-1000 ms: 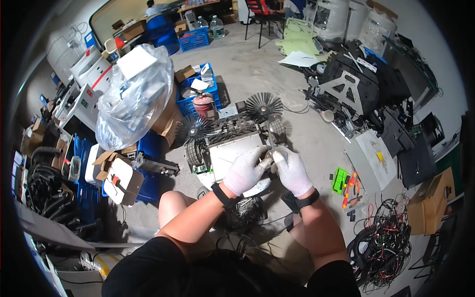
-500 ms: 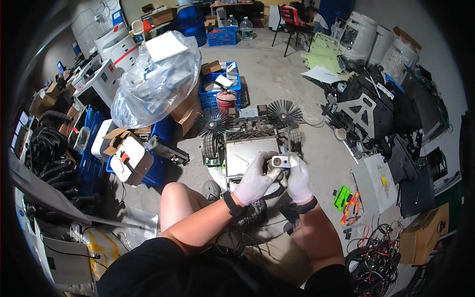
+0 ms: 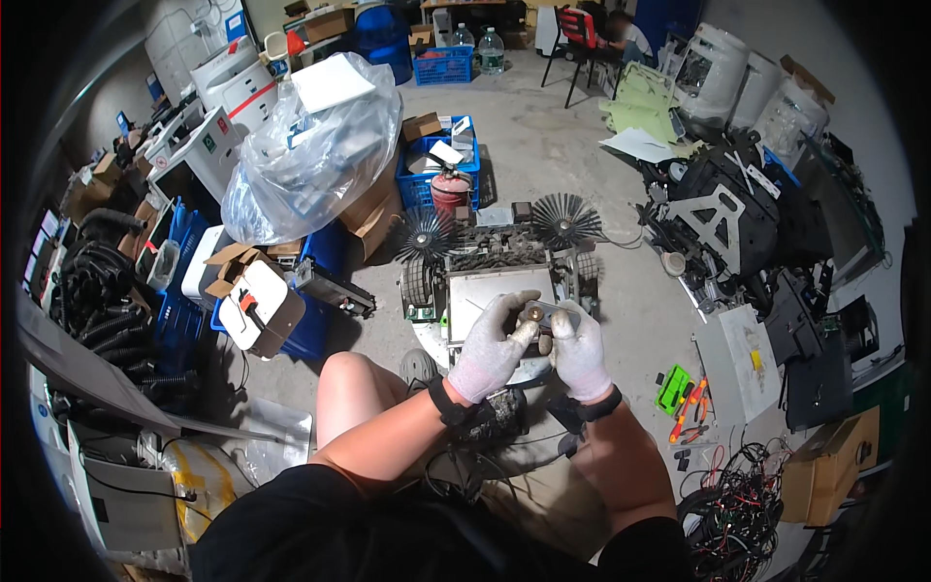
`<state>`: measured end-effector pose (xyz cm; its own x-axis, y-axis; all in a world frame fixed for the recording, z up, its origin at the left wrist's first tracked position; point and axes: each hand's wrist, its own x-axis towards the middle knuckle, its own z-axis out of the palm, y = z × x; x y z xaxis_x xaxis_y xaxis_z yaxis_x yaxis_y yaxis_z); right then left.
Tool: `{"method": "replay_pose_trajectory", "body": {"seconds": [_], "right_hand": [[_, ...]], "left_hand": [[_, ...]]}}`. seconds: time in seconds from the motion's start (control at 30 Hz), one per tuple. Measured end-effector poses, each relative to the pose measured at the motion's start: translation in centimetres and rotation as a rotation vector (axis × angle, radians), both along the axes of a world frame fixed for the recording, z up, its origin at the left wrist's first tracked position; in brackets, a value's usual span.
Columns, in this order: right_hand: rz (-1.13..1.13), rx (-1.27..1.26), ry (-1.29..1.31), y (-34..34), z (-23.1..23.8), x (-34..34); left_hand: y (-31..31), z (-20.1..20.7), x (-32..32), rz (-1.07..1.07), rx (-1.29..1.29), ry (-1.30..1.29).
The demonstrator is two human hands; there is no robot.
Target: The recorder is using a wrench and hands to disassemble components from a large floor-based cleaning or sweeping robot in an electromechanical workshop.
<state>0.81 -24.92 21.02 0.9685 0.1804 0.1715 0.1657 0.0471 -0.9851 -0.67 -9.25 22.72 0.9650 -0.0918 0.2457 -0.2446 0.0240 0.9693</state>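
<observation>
Both gloved hands are together above the wheeled machine chassis (image 3: 472, 291). A small grey metal part (image 3: 564, 307) with a round brass-coloured piece (image 3: 534, 313) at its left end is held between them. My left hand (image 3: 485, 354), in a white glove, has its thumb and forefinger closed about the brass-coloured end. On the other side, my right hand (image 3: 582, 359) grips the grey part with thumb and fingers, which hide some of it. The chassis lies on the floor, with a black radial brush (image 3: 565, 224) at its far right corner and another brush (image 3: 424, 233) at its far left.
Pliers and screwdrivers (image 3: 687, 409) lie beside a green case (image 3: 672, 390) to the right, near tangled cables (image 3: 742, 500). Black machine parts (image 3: 718, 209) are heaped farther right. A fire extinguisher (image 3: 449, 190) stands beyond the chassis. Plastic-wrapped goods (image 3: 310, 155) and boxes crowd the left.
The small metal part has turned in my hands, and its pale face with the hole is no longer toward me. My left forefinger has stretched out above it. The view has shifted slightly.
</observation>
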Motion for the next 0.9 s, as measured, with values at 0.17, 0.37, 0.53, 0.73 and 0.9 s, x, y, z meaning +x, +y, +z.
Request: {"method": "replay_pose_trajectory", "body": {"seconds": [0.17, 0.37, 0.53, 0.73, 0.9], "right_hand": [[-0.334, -0.887, -0.955, -1.1, 2.1, 0.5], [-0.366, -1.024, -1.019, -0.9, 4.2, -0.6], [-0.275, -1.036, -0.982, -0.3, 4.7, -0.6], [-0.121, -0.933, -0.843, 1.6, 3.5, -1.0], [-0.136, -0.791, -0.775, 3.1, 2.2, -1.3]], "left_hand": [[0.1, 0.8, 0.0, -0.174, -0.331, 0.268], [1.1, 0.7, -0.4, -0.181, -0.363, 0.179], [1.8, 0.7, -0.4, -0.049, -0.08, 0.067], [1.4, -0.7, 0.1, 0.106, 0.001, 0.042], [1.9, -1.9, 0.0, 0.134, 0.059, -0.045]]}}
